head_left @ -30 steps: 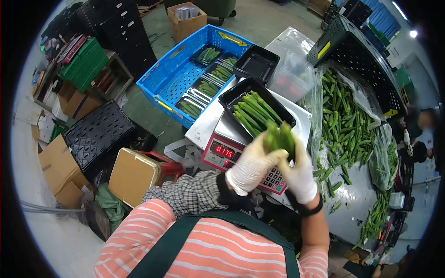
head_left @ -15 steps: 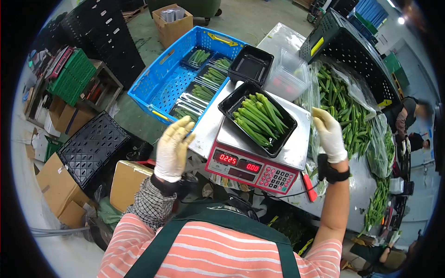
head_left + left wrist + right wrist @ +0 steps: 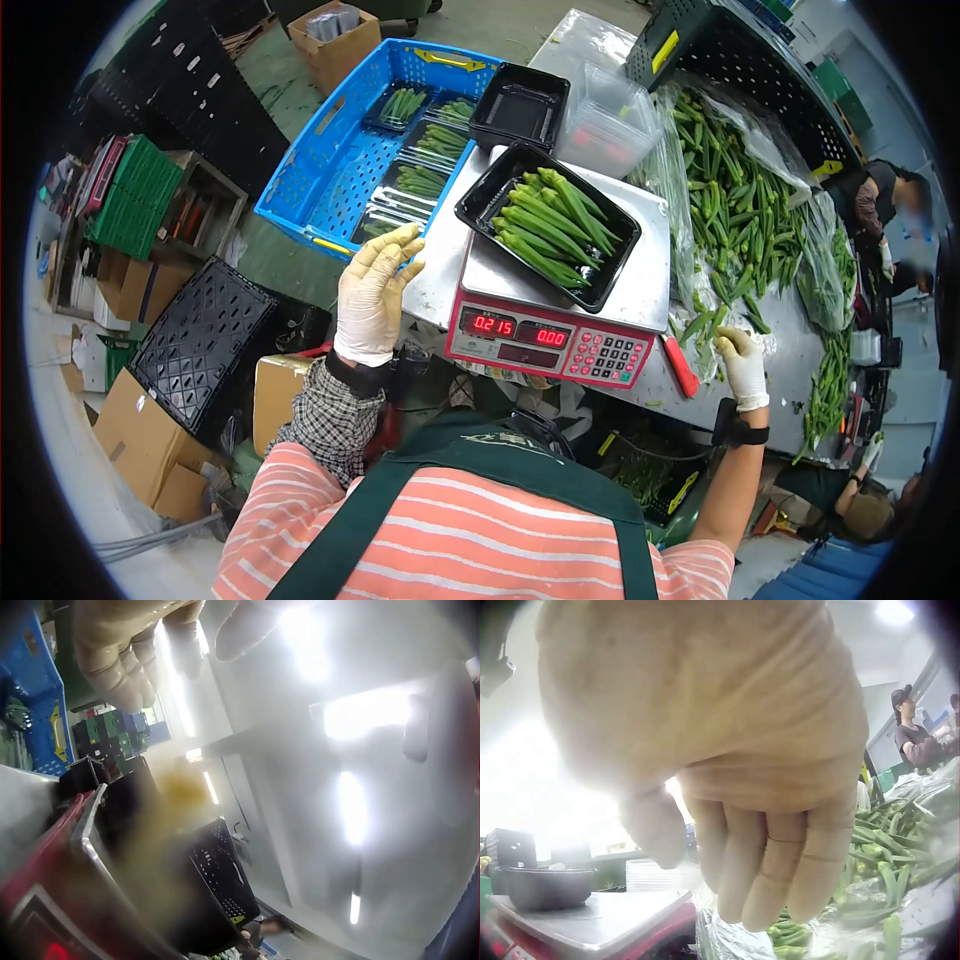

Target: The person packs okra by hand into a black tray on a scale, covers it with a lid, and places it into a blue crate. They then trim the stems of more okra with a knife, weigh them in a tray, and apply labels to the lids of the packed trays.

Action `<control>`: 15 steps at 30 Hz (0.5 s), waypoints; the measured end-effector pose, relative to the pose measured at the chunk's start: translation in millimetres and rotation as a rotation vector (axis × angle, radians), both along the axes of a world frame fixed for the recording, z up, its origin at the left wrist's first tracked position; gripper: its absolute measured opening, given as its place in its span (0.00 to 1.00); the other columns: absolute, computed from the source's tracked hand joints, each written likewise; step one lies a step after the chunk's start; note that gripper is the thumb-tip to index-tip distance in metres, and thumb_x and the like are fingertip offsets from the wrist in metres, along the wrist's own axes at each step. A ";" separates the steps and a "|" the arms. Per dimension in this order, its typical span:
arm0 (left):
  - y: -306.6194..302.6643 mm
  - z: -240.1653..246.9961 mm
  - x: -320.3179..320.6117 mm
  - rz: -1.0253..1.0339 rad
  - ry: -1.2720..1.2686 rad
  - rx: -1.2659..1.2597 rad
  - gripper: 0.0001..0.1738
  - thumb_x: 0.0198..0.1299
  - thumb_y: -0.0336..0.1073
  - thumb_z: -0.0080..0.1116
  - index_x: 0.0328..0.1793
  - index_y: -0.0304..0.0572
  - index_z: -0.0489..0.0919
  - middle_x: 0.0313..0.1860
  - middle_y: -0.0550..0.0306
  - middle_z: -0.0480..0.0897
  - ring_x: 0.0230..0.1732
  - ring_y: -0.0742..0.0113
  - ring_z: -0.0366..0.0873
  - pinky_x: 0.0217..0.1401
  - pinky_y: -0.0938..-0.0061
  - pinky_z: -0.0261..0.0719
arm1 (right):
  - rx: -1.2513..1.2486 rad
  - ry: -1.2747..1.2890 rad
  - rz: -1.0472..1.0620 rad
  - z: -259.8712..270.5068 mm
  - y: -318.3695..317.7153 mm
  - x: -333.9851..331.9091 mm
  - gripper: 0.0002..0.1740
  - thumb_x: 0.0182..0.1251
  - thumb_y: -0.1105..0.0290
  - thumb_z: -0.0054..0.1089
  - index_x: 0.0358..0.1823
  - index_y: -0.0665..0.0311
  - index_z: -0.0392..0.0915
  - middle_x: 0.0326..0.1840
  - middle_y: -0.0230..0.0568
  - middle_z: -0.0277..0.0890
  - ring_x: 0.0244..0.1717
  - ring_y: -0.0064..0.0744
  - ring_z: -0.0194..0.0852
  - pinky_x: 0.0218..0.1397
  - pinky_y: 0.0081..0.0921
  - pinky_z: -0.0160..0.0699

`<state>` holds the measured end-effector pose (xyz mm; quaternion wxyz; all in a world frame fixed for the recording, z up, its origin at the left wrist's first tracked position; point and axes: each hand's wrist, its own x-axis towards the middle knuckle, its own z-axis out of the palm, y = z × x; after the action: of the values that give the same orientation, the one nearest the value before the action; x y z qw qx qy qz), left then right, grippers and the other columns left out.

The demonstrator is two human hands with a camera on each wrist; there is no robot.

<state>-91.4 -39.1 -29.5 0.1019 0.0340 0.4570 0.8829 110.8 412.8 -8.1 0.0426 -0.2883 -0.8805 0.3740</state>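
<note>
A black tray (image 3: 617, 262) of green okra pods (image 3: 555, 225) sits tilted across the plate of a red and silver digital scale (image 3: 605, 358), which reads 0.215. To the left of the scale, my gloved left hand (image 3: 368, 305) is raised with fingers loosely bent and nothing in it. My gloved right hand (image 3: 743, 368) hovers over the metal table, right of the scale, its fingers bent downward beside a few loose pods (image 3: 703, 325). In the right wrist view, the right hand (image 3: 757, 787) shows relaxed fingers above the okra, holding nothing.
A blue crate (image 3: 320, 160) with filled okra trays stands left of the scale. Behind the scale are empty black trays (image 3: 520, 105) and clear tubs (image 3: 610, 125). A large okra heap (image 3: 735, 200) lies to the right. A red-handled tool (image 3: 680, 368) lies beside the scale.
Both hands earlier held okra over the scale, then parted, leaving it. The right hand has since moved down and right, toward loose pods. The reading went from 0.175 to 0.225, then 0.215.
</note>
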 end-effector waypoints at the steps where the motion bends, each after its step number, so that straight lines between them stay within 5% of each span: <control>1: 2.7 -1.2 -0.9 -0.005 -0.002 -0.001 0.16 0.62 0.35 0.51 0.53 0.36 0.73 0.54 0.50 0.76 0.54 0.64 0.73 0.56 0.68 0.69 | -0.014 -0.010 0.012 -0.7 -0.5 1.4 0.12 0.60 0.74 0.53 0.44 0.71 0.76 0.36 0.38 0.78 0.38 0.25 0.72 0.45 0.21 0.70; 6: 14.9 -2.8 0.0 0.036 0.016 -0.053 0.16 0.62 0.35 0.51 0.53 0.35 0.73 0.53 0.50 0.76 0.53 0.65 0.73 0.55 0.70 0.70 | -0.112 0.000 0.070 15.4 -24.5 -25.2 0.11 0.60 0.74 0.53 0.43 0.70 0.77 0.36 0.39 0.78 0.37 0.25 0.73 0.43 0.20 0.71; 12: 33.4 14.2 16.1 0.105 -0.012 -0.156 0.17 0.61 0.36 0.51 0.53 0.33 0.73 0.53 0.50 0.76 0.53 0.64 0.73 0.55 0.70 0.70 | 0.097 0.232 0.566 63.6 -88.5 -111.6 0.11 0.57 0.75 0.56 0.42 0.69 0.77 0.36 0.47 0.77 0.38 0.38 0.76 0.43 0.26 0.72; 15: 30.8 26.1 23.2 0.196 0.058 -0.238 0.19 0.62 0.40 0.50 0.53 0.33 0.73 0.54 0.48 0.75 0.53 0.61 0.73 0.56 0.67 0.69 | 0.118 0.326 0.431 64.5 -28.0 -113.4 0.12 0.58 0.72 0.57 0.43 0.69 0.77 0.37 0.46 0.77 0.39 0.37 0.77 0.44 0.26 0.73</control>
<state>-68.2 -8.3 -3.4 0.0052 0.0022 0.5625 0.8268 -2.6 384.8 56.4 0.1199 -0.0276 -0.9233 0.3637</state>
